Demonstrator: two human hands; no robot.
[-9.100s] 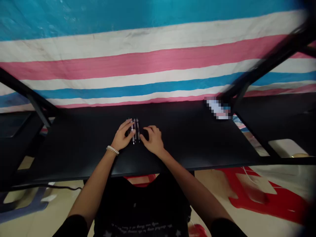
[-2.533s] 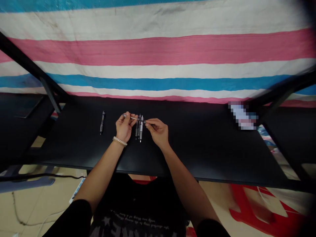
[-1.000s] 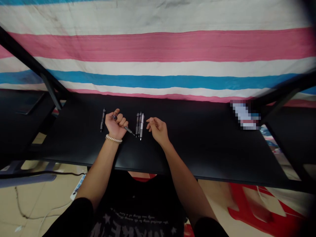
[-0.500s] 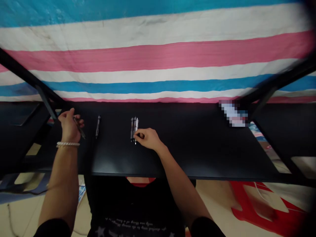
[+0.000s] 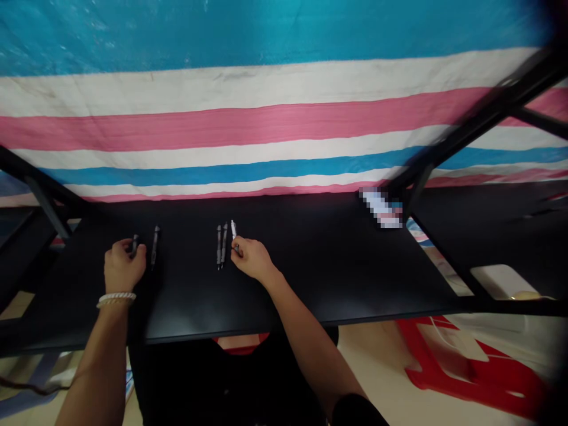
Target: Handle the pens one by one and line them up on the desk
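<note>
Left hand: left hand (image 5: 123, 267) rests on the black table (image 5: 310, 266) at its left end, fingers curled around a dark pen (image 5: 135, 244) whose upper end shows above the knuckles.
Right hand: right hand (image 5: 251, 258) pinches the lower part of a white pen (image 5: 233, 228); the grip looks closed, though blur leaves this uncertain.
Loose pens: one dark pen (image 5: 154, 245) lies just right of the left hand; two dark pens (image 5: 221, 244) lie side by side just left of the white pen.
Wrist: pale bead bracelet (image 5: 116, 299).
Backdrop: striped cloth (image 5: 266, 118).
</note>
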